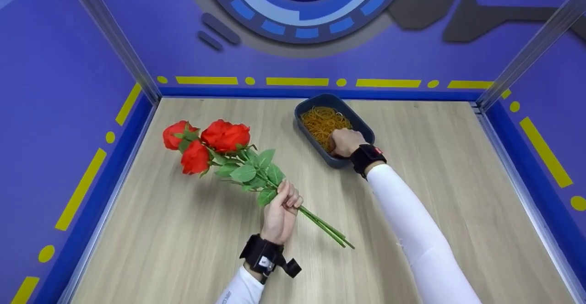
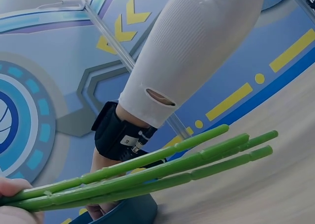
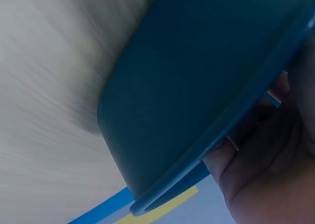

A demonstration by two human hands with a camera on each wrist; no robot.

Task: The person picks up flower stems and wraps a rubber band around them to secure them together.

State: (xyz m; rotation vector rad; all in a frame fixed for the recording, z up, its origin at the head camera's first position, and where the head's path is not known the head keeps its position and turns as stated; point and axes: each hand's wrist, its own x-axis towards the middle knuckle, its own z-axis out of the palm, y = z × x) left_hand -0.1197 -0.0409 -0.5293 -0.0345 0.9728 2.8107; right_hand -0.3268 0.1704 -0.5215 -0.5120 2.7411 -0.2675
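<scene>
My left hand (image 1: 281,212) grips a bunch of red roses (image 1: 226,135) by the stems. Their blooms point to the far left, above the table, and leafy green stalks run down into the fist. Bare stem ends (image 2: 172,162) stick out past the thumb in the left wrist view. My right hand (image 1: 346,142) reaches down into a dark blue-grey tub (image 1: 336,161) of tan rubber bands (image 1: 322,121). In the right wrist view the tub's outer wall (image 3: 197,86) hides most of the fingers; I cannot tell whether they hold a band.
Light wood-grain table (image 1: 435,157) lies under both hands, with the tub near its back edge. Blue-purple panels (image 1: 274,68) with yellow dashes wall in the back and both sides. Metal posts (image 1: 119,34) stand at the back corners.
</scene>
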